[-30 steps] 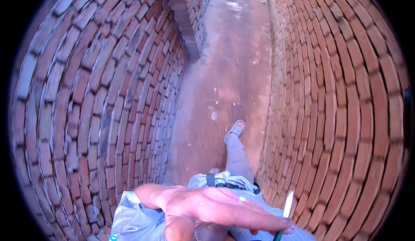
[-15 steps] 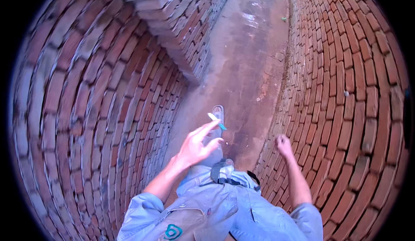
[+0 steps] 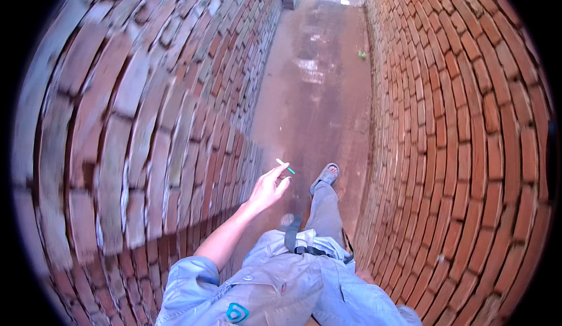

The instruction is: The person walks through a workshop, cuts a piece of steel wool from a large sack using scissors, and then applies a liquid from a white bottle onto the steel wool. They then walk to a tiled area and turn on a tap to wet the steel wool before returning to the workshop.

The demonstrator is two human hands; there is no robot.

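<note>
My left hand (image 3: 268, 190) is raised in front of me over the path. Between its fingers it pinches a thin stick (image 3: 291, 170), pale at one end and green at the other; its exact kind does not show. Of my right hand (image 3: 364, 275) only a small patch of skin shows low beside my hip, against the right wall. The fingers there are hidden behind my clothing.
High brick walls flank me: the left wall (image 3: 193, 127) and the right wall (image 3: 456, 150). Between them runs a narrow earthen path (image 3: 319, 109). Pale patches (image 3: 310, 71) and a green scrap (image 3: 361, 54) lie ahead. My sandalled foot (image 3: 329, 173) is stretched forward.
I have moved forward along the path, past a jutting corner of the left wall. My right hand has swung back from the front to my hip. The stick stays in my left hand.
</note>
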